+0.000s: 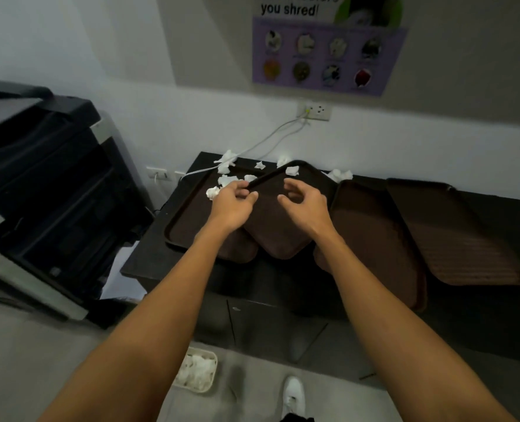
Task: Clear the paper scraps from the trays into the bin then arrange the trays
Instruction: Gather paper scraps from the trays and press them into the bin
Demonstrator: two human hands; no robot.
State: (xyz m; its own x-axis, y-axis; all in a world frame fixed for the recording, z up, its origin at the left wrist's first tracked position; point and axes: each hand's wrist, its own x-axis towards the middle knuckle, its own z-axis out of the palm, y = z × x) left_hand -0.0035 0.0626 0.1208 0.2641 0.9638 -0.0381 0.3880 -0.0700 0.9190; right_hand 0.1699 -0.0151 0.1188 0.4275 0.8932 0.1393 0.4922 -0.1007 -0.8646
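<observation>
Scrap clearing was in hand; the trays were not yet arranged.
The bin (196, 371) stood on the floor below the counter (149, 257), holding scraps. More paper scraps (225, 179) lay at the far end of the left tray (188, 226). The left hand (232, 208) had its fingers curled at the rim of the tilted tray (283, 239); whether they gripped anything could not be told. The right hand (305, 208) hovered with its fingers loosely curled and empty. The next move probably called for gathering those scraps and carrying them down to the bin.

A: Trays (191, 222)?
B: Dark brown, every one I see; rightmost tray (465, 248) carries fine ribbed stripes.
A: Paper scraps (225, 179)?
B: White, against my black worktop (149, 257). Bin (214, 371) cream, white scraps inside. Poster (328, 83) purple, round coloured pictures.
</observation>
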